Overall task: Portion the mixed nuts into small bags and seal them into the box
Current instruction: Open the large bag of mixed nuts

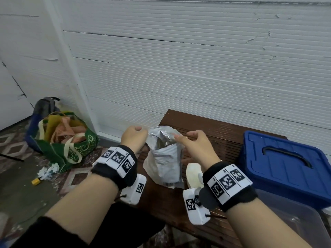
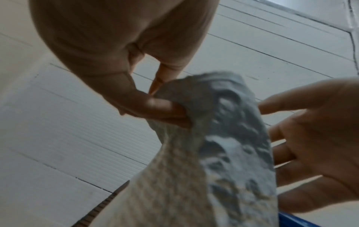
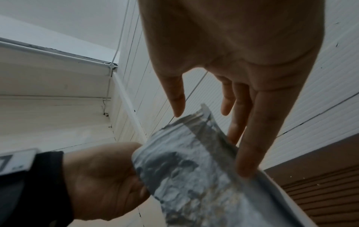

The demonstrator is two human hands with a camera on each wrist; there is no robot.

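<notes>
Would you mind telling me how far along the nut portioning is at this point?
Early stage. Done: the big silver bag stands open on the brown table, nuts visible inside. In hand: the left hand pinches one side of its mouth; the right hand has straight fingers at the other side. Left: no filled small bags are visible, and the blue box has its lid on.

right hand [image 3: 239,50] fingers [image 3: 250,138] touch the foil bag [image 3: 194,176]; left hand [image 3: 104,181] grips it.

I see dim, flat light; both wrist views are soft, the foil bag [image 2: 223,145] blurred, wall [image 1: 197,59] lines bowed.
</notes>
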